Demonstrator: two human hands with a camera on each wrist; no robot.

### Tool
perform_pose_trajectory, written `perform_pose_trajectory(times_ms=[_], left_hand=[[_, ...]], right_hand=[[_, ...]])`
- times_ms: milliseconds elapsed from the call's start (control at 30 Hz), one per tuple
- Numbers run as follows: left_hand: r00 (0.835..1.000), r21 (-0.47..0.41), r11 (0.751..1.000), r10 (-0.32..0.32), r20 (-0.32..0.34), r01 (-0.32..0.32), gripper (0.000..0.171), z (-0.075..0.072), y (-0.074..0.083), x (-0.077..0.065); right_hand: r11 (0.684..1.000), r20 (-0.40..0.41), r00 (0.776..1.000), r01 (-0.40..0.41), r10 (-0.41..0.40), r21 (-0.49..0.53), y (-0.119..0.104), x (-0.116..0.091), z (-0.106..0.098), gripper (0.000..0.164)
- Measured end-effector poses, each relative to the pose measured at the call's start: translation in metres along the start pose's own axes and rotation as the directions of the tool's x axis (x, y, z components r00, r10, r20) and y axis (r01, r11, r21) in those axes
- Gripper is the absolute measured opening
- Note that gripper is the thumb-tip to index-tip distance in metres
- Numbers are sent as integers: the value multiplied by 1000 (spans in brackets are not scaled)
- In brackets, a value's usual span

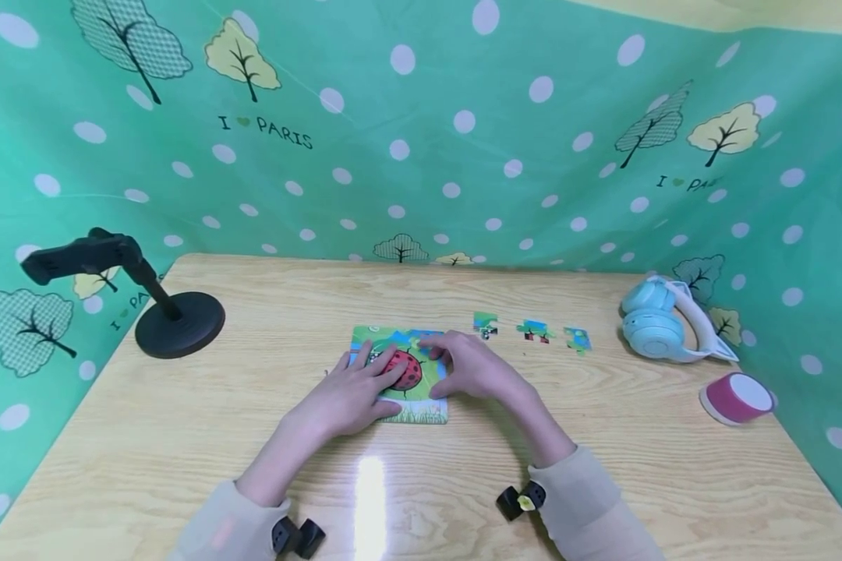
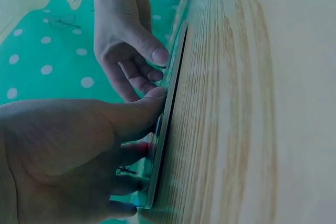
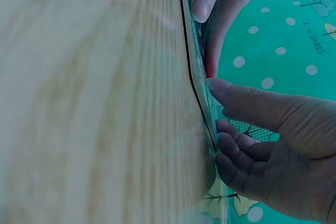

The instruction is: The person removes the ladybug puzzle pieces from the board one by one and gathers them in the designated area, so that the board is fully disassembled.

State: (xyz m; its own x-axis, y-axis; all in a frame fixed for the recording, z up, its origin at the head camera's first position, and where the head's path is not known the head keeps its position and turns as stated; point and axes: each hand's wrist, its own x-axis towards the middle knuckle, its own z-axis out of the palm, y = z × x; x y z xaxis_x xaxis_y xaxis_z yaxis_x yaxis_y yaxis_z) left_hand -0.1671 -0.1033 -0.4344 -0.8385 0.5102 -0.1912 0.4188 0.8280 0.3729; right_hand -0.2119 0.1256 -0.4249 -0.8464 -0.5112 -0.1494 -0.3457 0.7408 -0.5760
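Observation:
A ladybug jigsaw puzzle [image 1: 414,411] in a flat tray lies on the table in the head view, with a red spotted ladybug in the middle and grass along the bottom. Across its left half rests my left hand [image 1: 354,389], fingers spread and thumb near the lower edge. My right hand [image 1: 473,366] is at the upper right, its bent fingertips touching the puzzle and its thumb by the right edge. No piece shows between the right fingers. Both wrist views see the tray edge-on, with the left thumb [image 2: 139,111] and the right thumb [image 3: 236,95] touching it.
Three loose puzzle pieces, including a middle one [image 1: 534,330], lie right of the tray. A black stand [image 1: 180,323] is at the left. Blue cat-ear headphones [image 1: 652,323] and a pink-and-white round container [image 1: 737,397] sit at the right. A green curtain [image 1: 428,187] hangs behind the table.

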Motion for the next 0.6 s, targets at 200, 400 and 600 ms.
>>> perform_pose_trajectory(times_ms=[200,400,600], left_hand=[[1000,7,1000,2,-1,-2,63,0,0,1],[1000,7,1000,3,0,-3,64,0,1,2],[1000,-1,1000,0,6,0,64,-1,1,1]], right_hand=[[1000,11,1000,-3,3,-14,-1,0,0,69],[1000,15,1000,26,-26,-7,-1,-1,-1,62],[1000,19,1000,14,-14,4,-1,-3,-1,59]])
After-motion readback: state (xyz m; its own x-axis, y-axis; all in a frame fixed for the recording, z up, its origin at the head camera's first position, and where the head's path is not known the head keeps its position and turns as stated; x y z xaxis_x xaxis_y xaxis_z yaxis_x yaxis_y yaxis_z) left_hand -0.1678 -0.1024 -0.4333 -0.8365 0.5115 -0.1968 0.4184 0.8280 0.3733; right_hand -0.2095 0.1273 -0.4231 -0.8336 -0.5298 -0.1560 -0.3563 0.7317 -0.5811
